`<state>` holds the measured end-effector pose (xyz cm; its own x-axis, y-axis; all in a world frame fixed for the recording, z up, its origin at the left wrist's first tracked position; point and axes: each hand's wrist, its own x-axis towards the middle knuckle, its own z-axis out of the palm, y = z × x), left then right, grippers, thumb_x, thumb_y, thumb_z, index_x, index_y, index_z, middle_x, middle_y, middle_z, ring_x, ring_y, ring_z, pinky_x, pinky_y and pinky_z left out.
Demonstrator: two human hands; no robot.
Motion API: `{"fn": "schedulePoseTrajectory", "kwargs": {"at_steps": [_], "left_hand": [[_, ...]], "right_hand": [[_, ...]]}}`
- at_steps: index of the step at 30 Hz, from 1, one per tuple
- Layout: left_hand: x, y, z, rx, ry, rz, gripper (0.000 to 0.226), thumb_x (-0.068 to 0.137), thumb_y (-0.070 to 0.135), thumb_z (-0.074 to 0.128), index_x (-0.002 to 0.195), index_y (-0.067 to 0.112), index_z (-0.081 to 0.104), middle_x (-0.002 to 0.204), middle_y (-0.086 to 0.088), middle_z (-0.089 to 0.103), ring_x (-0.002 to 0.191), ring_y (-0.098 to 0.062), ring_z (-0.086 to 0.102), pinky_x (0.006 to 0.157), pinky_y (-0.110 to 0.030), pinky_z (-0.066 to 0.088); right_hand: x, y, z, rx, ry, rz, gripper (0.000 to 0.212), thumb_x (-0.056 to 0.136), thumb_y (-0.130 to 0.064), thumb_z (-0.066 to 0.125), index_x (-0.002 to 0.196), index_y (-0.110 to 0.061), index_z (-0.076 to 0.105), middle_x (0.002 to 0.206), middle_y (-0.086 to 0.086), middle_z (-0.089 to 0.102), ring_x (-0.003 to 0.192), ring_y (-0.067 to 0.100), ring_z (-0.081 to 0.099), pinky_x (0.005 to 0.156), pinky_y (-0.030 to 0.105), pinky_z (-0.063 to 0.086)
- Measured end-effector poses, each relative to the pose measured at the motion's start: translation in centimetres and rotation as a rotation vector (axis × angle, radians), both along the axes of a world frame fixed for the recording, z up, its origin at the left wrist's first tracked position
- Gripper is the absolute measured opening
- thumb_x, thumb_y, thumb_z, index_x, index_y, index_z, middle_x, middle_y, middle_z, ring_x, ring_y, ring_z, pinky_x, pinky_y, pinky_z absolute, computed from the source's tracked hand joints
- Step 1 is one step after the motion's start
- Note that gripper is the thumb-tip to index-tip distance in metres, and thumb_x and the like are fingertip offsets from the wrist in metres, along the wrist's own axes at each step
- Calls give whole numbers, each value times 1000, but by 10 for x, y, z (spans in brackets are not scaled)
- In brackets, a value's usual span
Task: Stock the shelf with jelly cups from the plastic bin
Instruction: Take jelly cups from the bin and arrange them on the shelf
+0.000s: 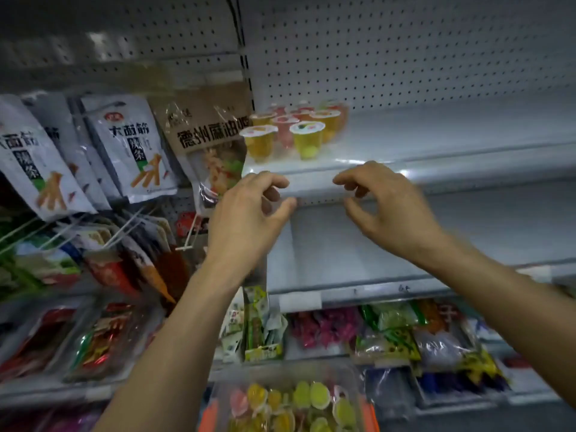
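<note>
Several jelly cups [296,129], yellow, orange and pink, stand in a cluster at the left end of the white upper shelf [436,151]. My left hand [249,210] and my right hand [383,204] hover side by side in front of the shelf's front edge, just below the cups. Both have loosely curled fingers and hold nothing. At the bottom of the view, the clear plastic bin [367,410] with orange handles holds several more jelly cups [293,403].
Snack bags [124,151] hang on pegs to the left of the shelf. A bare white shelf [358,260] lies below the upper one. Lower down, a shelf carries packaged sweets [389,332]. Perforated back panel [405,51] rises behind.
</note>
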<state>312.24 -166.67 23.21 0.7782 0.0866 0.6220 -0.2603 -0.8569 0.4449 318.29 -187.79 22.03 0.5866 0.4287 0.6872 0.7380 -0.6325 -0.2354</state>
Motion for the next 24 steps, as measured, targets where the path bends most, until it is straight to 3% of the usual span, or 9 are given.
{"fn": "schedulePoseTrajectory", "kwargs": {"at_steps": [3, 9, 14, 16, 19, 21, 24], "left_hand": [[-32, 12, -71, -52, 219, 28, 23, 86, 36, 68, 108, 31, 63, 91, 14, 64, 77, -4, 60, 73, -34, 54], [-79, 33, -208, 62, 711, 2, 23, 88, 38, 65, 110, 35, 61, 94, 19, 57, 78, -5, 61, 75, -33, 52], [-78, 35, -318, -212, 987, 48, 17, 87, 35, 67, 103, 29, 65, 88, 12, 65, 77, -11, 64, 73, -30, 51], [-74, 32, -359, -394, 1072, 82, 8, 87, 26, 70, 94, 25, 66, 81, 9, 66, 76, -12, 63, 71, -27, 48], [-63, 28, -427, -608, 1100, 217, 20, 79, 20, 78, 81, 26, 59, 77, 7, 62, 78, -17, 64, 73, -28, 46], [-53, 24, -459, -690, 1163, 304, 29, 77, 25, 79, 96, 21, 58, 89, -1, 64, 90, -27, 65, 77, -30, 47], [-30, 16, -515, -703, 1198, 417, 60, 77, 31, 80, 124, 12, 50, 117, -11, 61, 108, -30, 61, 91, -37, 49]], "right_hand": [[-34, 12, -53, -125, 126, 68, 28, 87, -27, 58, 114, -21, 63, 104, 0, 63, 86, 21, 61, 76, 40, 49], [-52, 21, -172, -373, 507, 197, 23, 86, -25, 62, 109, -23, 65, 100, 0, 63, 87, 21, 62, 73, 37, 51], [-41, 30, -297, -532, 867, 160, 29, 89, -29, 61, 117, -25, 59, 115, -5, 59, 104, 14, 58, 80, 25, 42], [-36, 34, -348, -576, 1004, 107, 35, 87, -29, 62, 121, -23, 57, 117, -1, 60, 108, 17, 59, 85, 27, 45], [-28, 41, -421, -522, 1208, -9, 46, 84, -30, 67, 126, -16, 54, 124, 5, 63, 112, 22, 60, 89, 31, 47], [-27, 45, -454, -410, 1291, -105, 56, 79, -36, 73, 128, -16, 53, 124, 5, 64, 113, 25, 60, 90, 34, 49], [-20, 55, -505, -327, 1345, -218, 67, 76, -41, 76, 131, -13, 49, 125, 5, 63, 115, 26, 59, 92, 36, 49]]}}
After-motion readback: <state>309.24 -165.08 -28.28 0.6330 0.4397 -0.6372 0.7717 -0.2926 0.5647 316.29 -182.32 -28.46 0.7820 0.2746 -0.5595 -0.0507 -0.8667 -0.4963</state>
